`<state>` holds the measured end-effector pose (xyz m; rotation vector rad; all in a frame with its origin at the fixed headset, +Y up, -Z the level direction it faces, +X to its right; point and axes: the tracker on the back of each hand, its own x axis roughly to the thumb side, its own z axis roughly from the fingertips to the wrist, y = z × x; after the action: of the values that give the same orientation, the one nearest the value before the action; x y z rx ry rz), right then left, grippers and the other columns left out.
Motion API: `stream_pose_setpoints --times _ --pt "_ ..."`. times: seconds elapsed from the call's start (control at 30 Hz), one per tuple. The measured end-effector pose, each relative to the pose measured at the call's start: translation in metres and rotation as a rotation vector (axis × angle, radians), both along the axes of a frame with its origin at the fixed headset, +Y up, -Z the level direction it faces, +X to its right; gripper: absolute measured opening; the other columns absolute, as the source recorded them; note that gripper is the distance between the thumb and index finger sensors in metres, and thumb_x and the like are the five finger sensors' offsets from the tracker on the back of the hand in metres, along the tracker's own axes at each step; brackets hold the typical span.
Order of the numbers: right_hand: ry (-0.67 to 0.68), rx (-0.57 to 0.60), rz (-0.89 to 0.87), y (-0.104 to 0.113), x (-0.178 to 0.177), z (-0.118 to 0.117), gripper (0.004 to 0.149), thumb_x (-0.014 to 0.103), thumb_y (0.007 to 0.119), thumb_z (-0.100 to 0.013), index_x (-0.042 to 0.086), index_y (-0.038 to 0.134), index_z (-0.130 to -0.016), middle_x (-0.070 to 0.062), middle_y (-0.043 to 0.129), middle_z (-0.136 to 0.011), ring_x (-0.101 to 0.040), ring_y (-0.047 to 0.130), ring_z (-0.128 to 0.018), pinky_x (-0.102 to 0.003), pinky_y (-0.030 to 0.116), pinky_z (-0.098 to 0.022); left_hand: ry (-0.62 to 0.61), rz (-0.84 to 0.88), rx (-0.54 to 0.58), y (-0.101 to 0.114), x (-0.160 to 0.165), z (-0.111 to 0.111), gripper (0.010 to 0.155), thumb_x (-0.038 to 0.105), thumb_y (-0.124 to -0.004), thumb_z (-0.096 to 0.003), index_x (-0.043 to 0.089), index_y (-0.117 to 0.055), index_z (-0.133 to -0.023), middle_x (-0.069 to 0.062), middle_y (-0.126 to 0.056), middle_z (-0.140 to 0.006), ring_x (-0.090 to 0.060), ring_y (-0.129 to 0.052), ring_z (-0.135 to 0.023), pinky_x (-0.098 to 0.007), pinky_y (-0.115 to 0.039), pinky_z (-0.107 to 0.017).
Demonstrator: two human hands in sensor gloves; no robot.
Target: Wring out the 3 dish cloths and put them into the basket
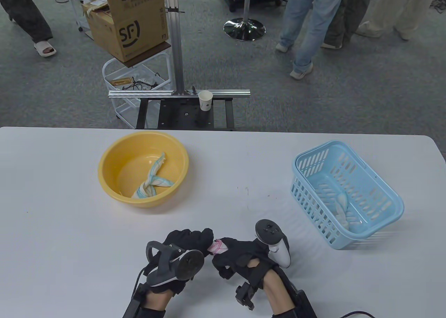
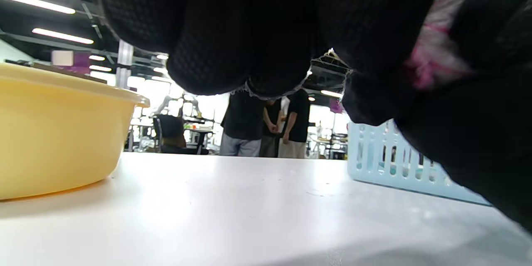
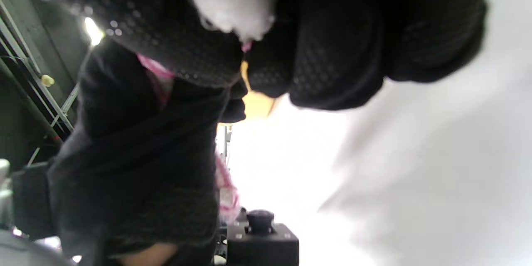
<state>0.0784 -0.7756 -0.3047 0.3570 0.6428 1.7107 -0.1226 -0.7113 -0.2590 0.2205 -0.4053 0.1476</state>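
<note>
both hands' fingers (image 1: 195, 239) curled, gripping pink cloth (image 1: 216, 247)

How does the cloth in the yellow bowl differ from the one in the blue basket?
The cloth in the bowl has blue stripes and lies in the yellow bowl, not yet moved over. The cloth in the basket looks plain white and lies in the blue basket, already delivered. Both are twisted into ropes, and neither hand touches them.
</note>
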Motion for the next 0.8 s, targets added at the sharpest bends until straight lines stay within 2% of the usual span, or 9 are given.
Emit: stream_pose_setpoints --times 0.13,0.23,0.47,0.57,0.7,0.8 --pt "-0.049 0.042 -0.025 0.003 0.007 -0.002 0.059 0.032 0.088 -0.05 0.006 0.063 -0.096 -0.016 0.088 -0.078 -0.032 0.1 -0.054 -0.056 0.081 -0.048 0.058 0.047 -0.009 0.002 -0.014 0.0 0.065 0.05 -0.09 -0.0406 0.027 -0.071 -0.099 0.008 -0.092 -0.084 -0.024 -0.099 -0.068 -0.05 -0.077 -0.061" --pt "-0.111 0.122 -0.017 0.01 0.014 -0.003 0.059 0.033 0.088 -0.05 0.009 0.063 -0.097 -0.017 0.085 -0.082 -0.035 0.098 -0.06 -0.058 0.079 -0.051 0.09 0.111 -0.025 0.002 -0.027 -0.004 0.066 0.052 -0.089 -0.0402 0.027 -0.071 -0.099 0.007 -0.091 -0.085 -0.025 -0.098 -0.07 -0.051 -0.076 -0.062" --pt "-0.209 0.417 0.187 0.047 0.028 0.0 0.059 0.033 0.089 -0.05 0.015 0.064 -0.1 -0.018 0.077 -0.094 -0.043 0.087 -0.077 -0.063 0.069 -0.06 0.096 0.204 -0.051 0.003 -0.04 -0.007 0.074 0.061 -0.089 -0.0368 0.028 -0.07 -0.1 0.007 -0.09 -0.087 -0.025 -0.097 -0.073 -0.051 -0.075 -0.064" --pt "-0.319 0.531 0.2 0.059 0.04 0.0 0.057 0.031 0.089 -0.05 0.014 0.064 -0.099 -0.018 0.076 -0.094 -0.043 0.087 -0.078 -0.063 0.069 -0.061 0.097 0.215 -0.051 0.004 -0.041 -0.007 0.073 0.06 -0.088 -0.038 0.028 -0.07 -0.101 0.007 -0.089 -0.088 -0.025 -0.097 -0.074 -0.051 -0.075 -0.064" --pt "-0.479 0.602 0.136 0.076 0.061 0.003 0.057 0.03 0.088 -0.05 0.014 0.064 -0.099 -0.019 0.075 -0.095 -0.045 0.084 -0.079 -0.065 0.067 -0.061 0.113 0.248 -0.072 0.001 -0.047 -0.01 0.072 0.059 -0.088 -0.0388 0.028 -0.069 -0.101 0.007 -0.089 -0.088 -0.025 -0.097 -0.074 -0.051 -0.075 -0.064" --pt "-0.571 0.69 0.219 0.094 0.072 0.009 0.059 0.034 0.087 -0.051 0.017 0.06 -0.102 -0.018 0.07 -0.1 -0.046 0.077 -0.086 -0.067 0.062 -0.064 0.116 0.26 -0.091 -0.002 -0.048 -0.012 0.072 0.059 -0.088 -0.039 0.028 -0.069 -0.101 0.007 -0.089 -0.089 -0.025 -0.096 -0.075 -0.052 -0.074 -0.064"
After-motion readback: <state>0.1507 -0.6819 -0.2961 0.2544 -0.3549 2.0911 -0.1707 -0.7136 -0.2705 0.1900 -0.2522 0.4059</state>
